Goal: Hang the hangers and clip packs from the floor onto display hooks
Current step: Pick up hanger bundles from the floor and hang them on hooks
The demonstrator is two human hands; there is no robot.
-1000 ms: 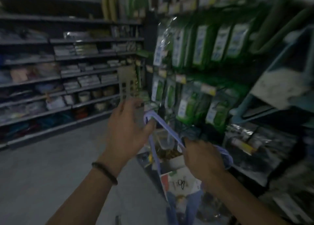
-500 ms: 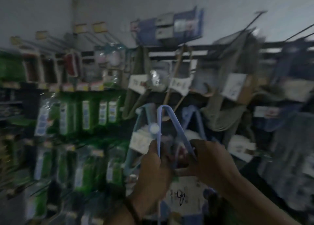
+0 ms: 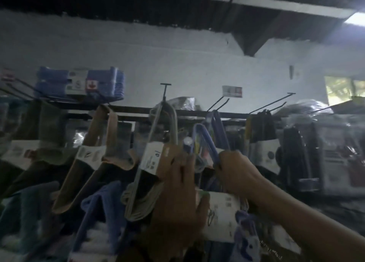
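I hold a pack of blue hangers up in front of the top row of display hooks. My left hand grips the pack's left side below its hook loop. My right hand grips the right arm of the hangers. A white label wraps the pack below my hands. The pack's loop sits just below and left of a dark wire hook that carries other blue hangers. Whether the loop touches that hook I cannot tell.
Other hanger packs hang along the row: tan ones on the left, grey ones beside my left hand, black ones on the right. Bare wire hooks stick out at upper right. A blue box sits on top.
The view swung from the aisle and green packets up to the top hook row. Both hands lifted the blue hanger pack higher, up to the hooks with other hanger packs.
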